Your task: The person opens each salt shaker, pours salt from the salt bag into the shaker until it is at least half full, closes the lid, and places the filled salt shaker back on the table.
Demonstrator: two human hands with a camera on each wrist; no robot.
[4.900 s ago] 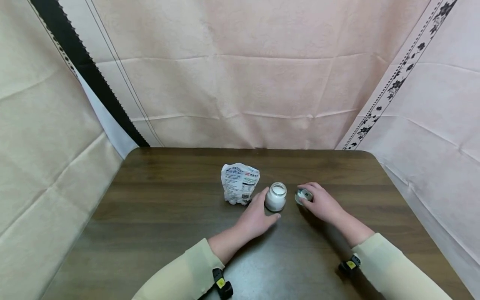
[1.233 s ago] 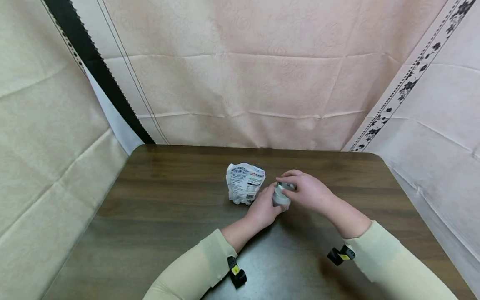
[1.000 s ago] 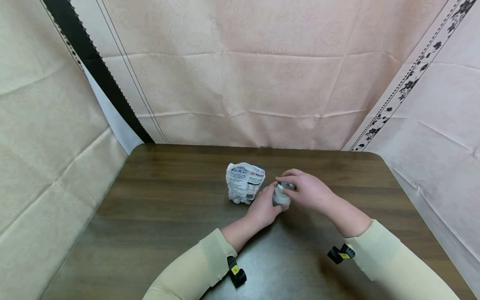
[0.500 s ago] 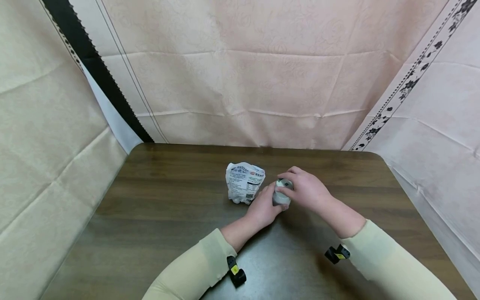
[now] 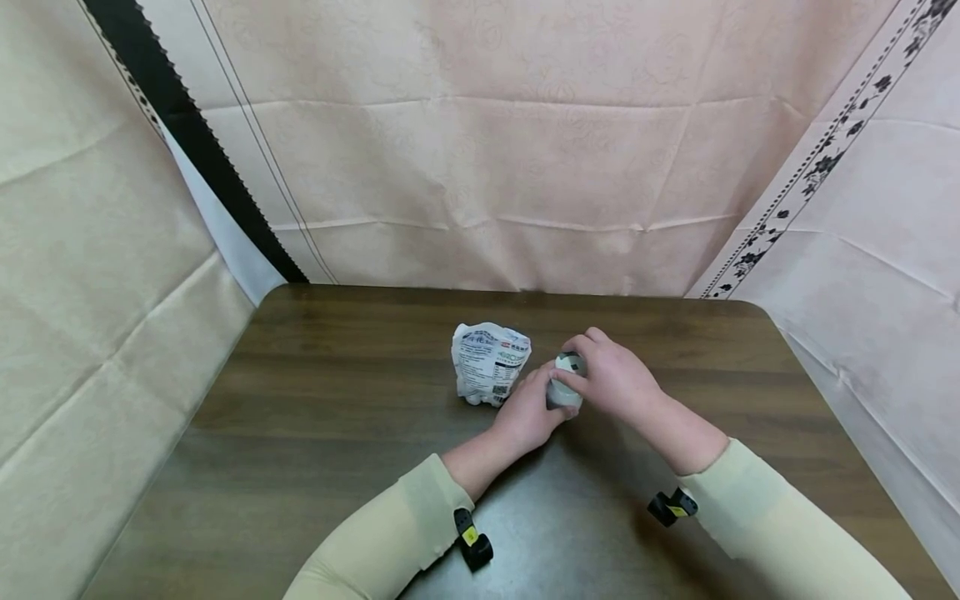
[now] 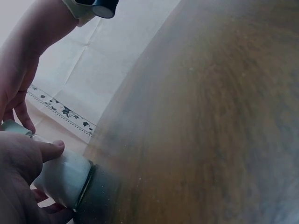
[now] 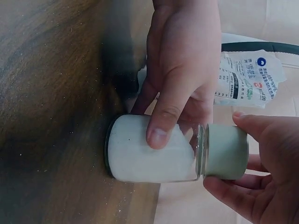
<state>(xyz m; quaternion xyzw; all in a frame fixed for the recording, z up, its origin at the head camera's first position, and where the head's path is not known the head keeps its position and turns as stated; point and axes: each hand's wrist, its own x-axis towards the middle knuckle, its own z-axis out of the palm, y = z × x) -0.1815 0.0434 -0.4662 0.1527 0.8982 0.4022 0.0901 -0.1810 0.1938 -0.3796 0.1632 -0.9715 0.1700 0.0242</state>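
A small clear glass jar (image 7: 140, 161) filled most of the way with white grains stands upright on the table. My left hand (image 5: 523, 415) grips its body, the thumb (image 7: 160, 133) lying across the glass in the right wrist view. At the jar's mouth sits a pale green lid (image 7: 227, 151), lined up with the neck. The fingers and thumb of my right hand (image 5: 617, 377) hold this lid by its sides from above. Just left of the jar stands a crumpled white printed bag (image 5: 489, 363).
Both hands work over the middle of a dark wooden table (image 5: 337, 483). Pale cloth (image 5: 480, 192) hangs behind the far edge and along both sides. Tiny white specks are scattered on the tabletop near the jar.
My right hand has brought the lid from the right onto the jar's open mouth. Over the last second its fingers and wrist have turned slightly there. My left hand has closed round the jar.
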